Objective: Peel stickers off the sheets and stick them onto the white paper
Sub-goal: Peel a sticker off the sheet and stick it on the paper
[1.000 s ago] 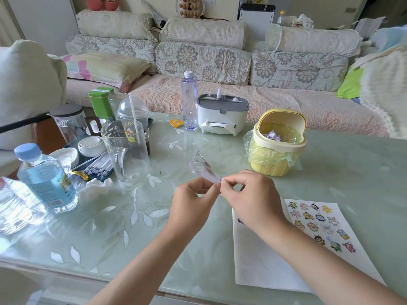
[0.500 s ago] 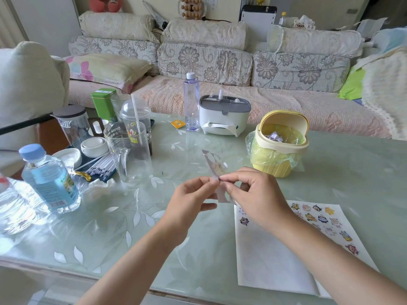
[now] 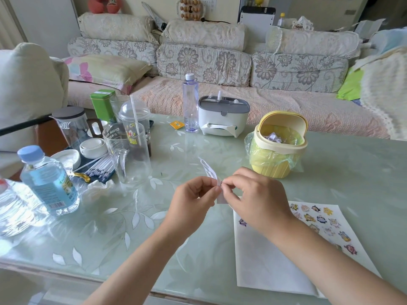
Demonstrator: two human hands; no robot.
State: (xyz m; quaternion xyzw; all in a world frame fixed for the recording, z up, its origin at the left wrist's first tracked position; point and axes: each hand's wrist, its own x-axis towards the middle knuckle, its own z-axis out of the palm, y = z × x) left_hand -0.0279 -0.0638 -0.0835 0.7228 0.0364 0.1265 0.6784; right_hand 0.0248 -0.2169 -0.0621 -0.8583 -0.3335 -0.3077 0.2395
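Head view: two hands meet above a glass-topped table [image 3: 352,172], one narrow sticker strip [image 3: 208,169] between them. The left hand [image 3: 193,201] pinches the strip, whose long axis rises away from the person, its tip leaning left. The right hand [image 3: 257,199] nips its edge with thumb and forefinger. One white paper [image 3: 264,260] lies at lower right, carrying a dozen or so stickers [image 3: 321,219], some hidden by the forearm.

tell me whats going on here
A person seems to be working a sticker off a small strip held above the table. The left hand pinches the strip while the right hand pinches at its edge. The white paper lies under the right forearm, with a cluster of stickers on its right side and one near its left edge.
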